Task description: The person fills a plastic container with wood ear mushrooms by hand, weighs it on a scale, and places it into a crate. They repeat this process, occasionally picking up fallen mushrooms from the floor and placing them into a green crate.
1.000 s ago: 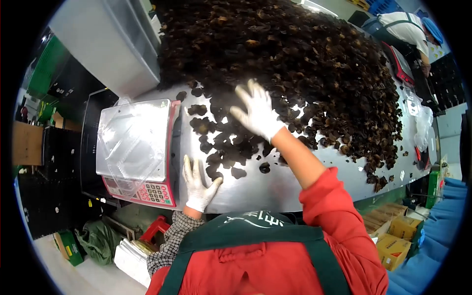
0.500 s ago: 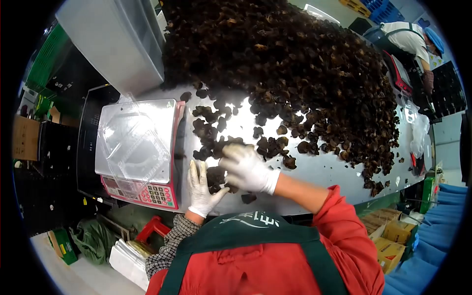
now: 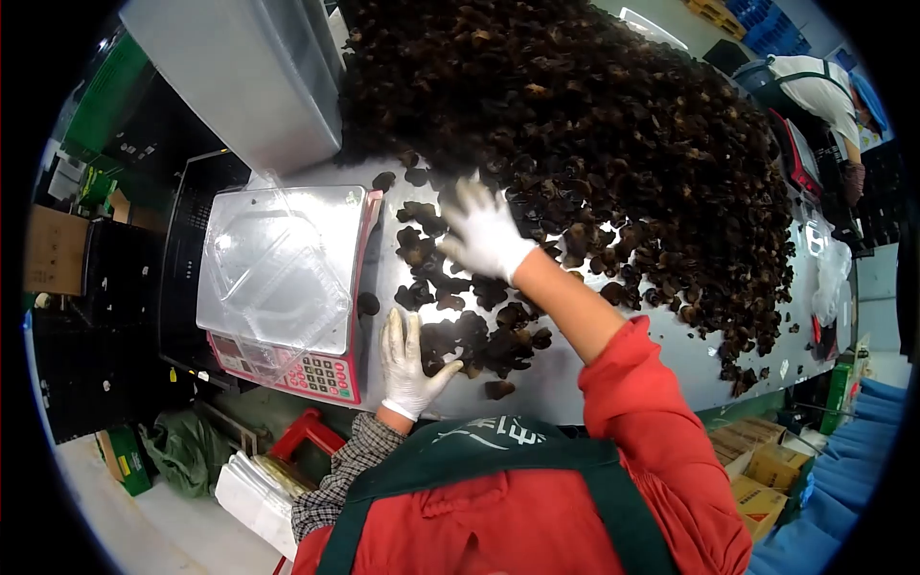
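A big dark heap of wood ear mushrooms covers much of the metal table. My right hand, in a white glove, reaches to the near edge of the heap. Its fingers are spread, slightly blurred, and nothing shows in its grasp. My left hand, also gloved, rests by the table's front edge with its fingers stretched and thumb apart. Just right of it lies a small cluster of mushrooms. On my left stands a pink digital scale with a clear plastic container on its pan.
Behind the scale rises a tall grey bin. Another person bends over at the far right, near a second red scale. Cardboard boxes sit below the table at right, and a red stool at lower left.
My right hand has moved forward from the small cluster to the heap's edge. More mushrooms now lie beside my left hand, which stays nearly in place. The view has shifted slightly.
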`<state>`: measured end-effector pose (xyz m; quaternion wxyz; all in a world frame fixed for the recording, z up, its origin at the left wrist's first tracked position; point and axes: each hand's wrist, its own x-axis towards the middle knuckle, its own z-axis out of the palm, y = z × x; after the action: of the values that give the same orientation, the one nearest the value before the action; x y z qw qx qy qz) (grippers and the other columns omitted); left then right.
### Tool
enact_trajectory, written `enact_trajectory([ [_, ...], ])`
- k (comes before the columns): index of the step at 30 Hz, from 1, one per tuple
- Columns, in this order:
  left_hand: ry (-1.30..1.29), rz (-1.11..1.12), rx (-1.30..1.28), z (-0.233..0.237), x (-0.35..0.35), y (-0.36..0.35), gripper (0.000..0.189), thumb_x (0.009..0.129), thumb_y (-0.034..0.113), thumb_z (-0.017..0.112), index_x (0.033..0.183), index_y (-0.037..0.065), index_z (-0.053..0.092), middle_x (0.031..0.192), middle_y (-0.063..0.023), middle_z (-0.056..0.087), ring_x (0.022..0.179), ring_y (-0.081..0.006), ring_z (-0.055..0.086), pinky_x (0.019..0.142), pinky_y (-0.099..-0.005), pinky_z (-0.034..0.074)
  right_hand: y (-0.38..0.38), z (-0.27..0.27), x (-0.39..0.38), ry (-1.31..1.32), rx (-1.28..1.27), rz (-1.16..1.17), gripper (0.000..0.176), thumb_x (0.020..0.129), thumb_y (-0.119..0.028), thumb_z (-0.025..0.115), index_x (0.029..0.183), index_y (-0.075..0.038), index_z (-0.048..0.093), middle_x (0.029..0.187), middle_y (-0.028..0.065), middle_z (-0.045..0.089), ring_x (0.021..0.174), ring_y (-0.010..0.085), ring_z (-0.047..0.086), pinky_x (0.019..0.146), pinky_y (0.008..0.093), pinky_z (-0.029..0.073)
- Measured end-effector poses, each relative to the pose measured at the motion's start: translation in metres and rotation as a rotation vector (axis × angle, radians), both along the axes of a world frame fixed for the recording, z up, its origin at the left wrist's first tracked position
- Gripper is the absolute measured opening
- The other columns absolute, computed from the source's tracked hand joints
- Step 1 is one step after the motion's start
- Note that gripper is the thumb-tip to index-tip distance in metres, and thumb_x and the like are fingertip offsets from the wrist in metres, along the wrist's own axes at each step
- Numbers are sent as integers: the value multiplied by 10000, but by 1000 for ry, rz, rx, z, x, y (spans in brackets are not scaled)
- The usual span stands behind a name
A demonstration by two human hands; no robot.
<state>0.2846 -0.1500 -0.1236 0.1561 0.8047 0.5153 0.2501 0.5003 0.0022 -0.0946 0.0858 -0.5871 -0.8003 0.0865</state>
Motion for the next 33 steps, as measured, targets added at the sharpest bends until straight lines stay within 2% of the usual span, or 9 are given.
enact_trajectory([
  [2, -13, -8, 12, 0, -1, 1, 1055, 636, 417, 818, 1441, 27, 259, 1457, -292, 233, 1327, -455, 263, 1090, -531, 234, -29, 5, 1, 61, 53, 115, 516, 821, -432, 608, 1220, -106, 577, 1415, 224, 363, 1345, 374, 299, 1076, 591, 231],
  [5, -27, -13, 21, -1, -2, 1, 992, 670, 423, 795, 1418, 3, 296, 1444, -291, 259, 1305, -448, 289, 1080, -532, 252, -26, 21, 3, 225, 360, -22, 213, 793, -271, 657, 867, -76, 699, 1315, 218, 482, 1270, 359, 406, 1029, 549, 311],
  [8, -45, -5, 67, 0, -3, 0, 966, 684, 398, 790, 1418, 5, 300, 1451, -289, 242, 1321, -448, 265, 1088, -533, 232, 4, 21, -30, 383, 326, 116, 292, 818, -267, 630, 1038, -78, 654, 1290, 224, 502, 1228, 375, 452, 1055, 512, 310],
  [10, -91, 35, 85, 2, -3, -1, 975, 683, 373, 795, 1427, 10, 281, 1460, -288, 217, 1333, -448, 245, 1091, -529, 225, 13, 4, -60, 158, 175, 40, 502, 843, -388, 566, 1237, -79, 531, 1383, 248, 406, 1309, 397, 361, 1082, 522, 277],
  [16, -209, 158, 1, 4, -8, -4, 981, 693, 285, 789, 1446, 10, 224, 1477, -302, 150, 1348, -474, 199, 1095, -534, 204, -76, 7, -51, 161, -17, 289, 502, 826, -390, 603, 1208, -68, 553, 1298, 207, 467, 1274, 373, 395, 1071, 540, 275],
  [20, -177, 178, -80, 6, -8, 4, 890, 762, 310, 725, 1435, -10, 240, 1473, -313, 173, 1349, -476, 192, 1103, -544, 182, -104, 29, -2, 261, 140, 44, 519, 823, -389, 627, 1232, -84, 534, 1314, 226, 439, 1271, 383, 385, 1072, 535, 273],
  [22, -103, 111, -123, 3, -2, 13, 865, 783, 348, 702, 1439, 9, 252, 1469, -303, 205, 1348, -479, 192, 1105, -546, 176, -112, 18, 13, 87, 69, -117, 619, 859, -482, 559, 1337, -100, 460, 1422, 253, 352, 1328, 409, 312, 1099, 536, 214],
  [26, 40, -293, -52, 5, 7, 10, 816, 760, 407, 710, 1405, 52, 359, 1463, -271, 244, 1344, -444, 230, 1097, -533, 204, -178, 13, 2, 158, -61, 38, 607, 861, -448, 567, 1346, -98, 461, 1434, 248, 335, 1339, 402, 297, 1101, 538, 216],
  [33, -91, -210, -96, 16, -1, -2, 945, 705, 417, 766, 1452, 89, 290, 1461, -315, 190, 1341, -487, 205, 1099, -535, 203, -214, 20, 9, 222, 29, -124, 655, 795, -352, 654, 1360, -98, 440, 1403, 233, 371, 1309, 396, 338, 1091, 538, 230],
])
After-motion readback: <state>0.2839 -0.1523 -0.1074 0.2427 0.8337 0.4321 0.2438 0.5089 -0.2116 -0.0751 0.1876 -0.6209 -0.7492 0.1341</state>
